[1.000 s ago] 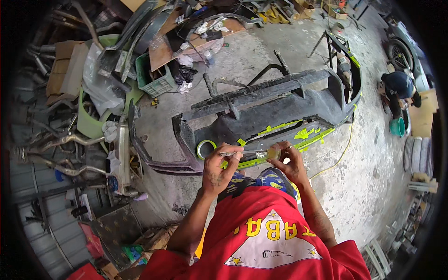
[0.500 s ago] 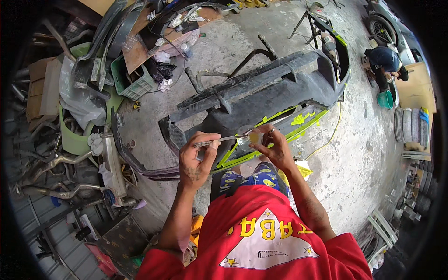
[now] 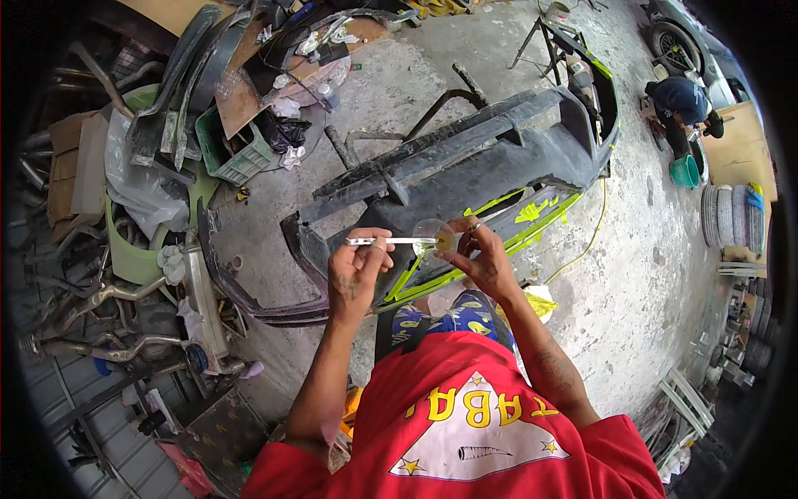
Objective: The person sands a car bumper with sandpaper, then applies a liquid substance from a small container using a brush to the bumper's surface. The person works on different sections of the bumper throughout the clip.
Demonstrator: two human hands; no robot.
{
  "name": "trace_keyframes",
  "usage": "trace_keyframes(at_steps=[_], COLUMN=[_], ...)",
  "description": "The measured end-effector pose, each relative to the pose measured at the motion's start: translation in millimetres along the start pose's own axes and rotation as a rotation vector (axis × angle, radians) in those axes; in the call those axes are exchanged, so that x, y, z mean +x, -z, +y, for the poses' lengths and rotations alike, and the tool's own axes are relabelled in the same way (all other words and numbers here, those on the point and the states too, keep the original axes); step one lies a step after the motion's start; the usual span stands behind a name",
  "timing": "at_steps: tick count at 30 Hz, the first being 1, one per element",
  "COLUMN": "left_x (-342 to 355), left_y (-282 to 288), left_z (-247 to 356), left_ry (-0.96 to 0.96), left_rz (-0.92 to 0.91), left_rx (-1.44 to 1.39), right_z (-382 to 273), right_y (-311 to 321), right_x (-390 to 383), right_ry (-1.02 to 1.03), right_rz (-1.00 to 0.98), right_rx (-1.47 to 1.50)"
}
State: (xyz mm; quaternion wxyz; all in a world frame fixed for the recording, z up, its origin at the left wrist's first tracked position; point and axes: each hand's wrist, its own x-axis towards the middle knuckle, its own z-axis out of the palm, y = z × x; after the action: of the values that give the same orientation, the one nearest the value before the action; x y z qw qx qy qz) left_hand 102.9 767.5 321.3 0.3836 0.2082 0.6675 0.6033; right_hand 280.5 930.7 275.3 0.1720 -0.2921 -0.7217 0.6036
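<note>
My left hand (image 3: 359, 268) pinches a slim, pale stick-like tool (image 3: 401, 241), held almost level. Its far end reaches into a small clear cup (image 3: 429, 228), and the shape of its tip cannot be made out. Around the cup's right side are the fingers of my right hand (image 3: 484, 259); the cup is tilted, with a yellowish liquid low inside. Both hands are raised in front of me, over the near edge of a large dark car bumper (image 3: 490, 162) edged with bright yellow-green tape (image 3: 532, 211).
A green crate (image 3: 241, 158) and exhaust pipes (image 3: 137, 341) crowd the left. At the right, a person (image 3: 682, 104) bends near a green bucket (image 3: 684, 172), with stacked tyres (image 3: 731, 218) close by. A yellow cord (image 3: 586, 249) runs over the concrete floor.
The cup has tipped so its round opening shows more, and it has shifted slightly left. The tool has turned nearly level, its end now inside the cup's rim.
</note>
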Motion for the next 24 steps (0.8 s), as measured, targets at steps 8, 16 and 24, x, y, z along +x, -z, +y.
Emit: trace_keyframes(at_steps=[8,16,24], left_x=[30,83,131], left_y=[22,43,72], left_z=[-26,-36,-84], left_ry=[0.014,0.020,-0.013], left_rz=[0.103,0.169,0.192], left_rx=[-0.218,-0.319,-0.231], right_z=[10,32,49], right_y=[-4,-8,1], right_x=[27,66,68], right_ry=[-0.007,-0.097,-0.082], right_rz=[0.058,0.092,0.295], right_rx=[-0.039,0.094,0.289])
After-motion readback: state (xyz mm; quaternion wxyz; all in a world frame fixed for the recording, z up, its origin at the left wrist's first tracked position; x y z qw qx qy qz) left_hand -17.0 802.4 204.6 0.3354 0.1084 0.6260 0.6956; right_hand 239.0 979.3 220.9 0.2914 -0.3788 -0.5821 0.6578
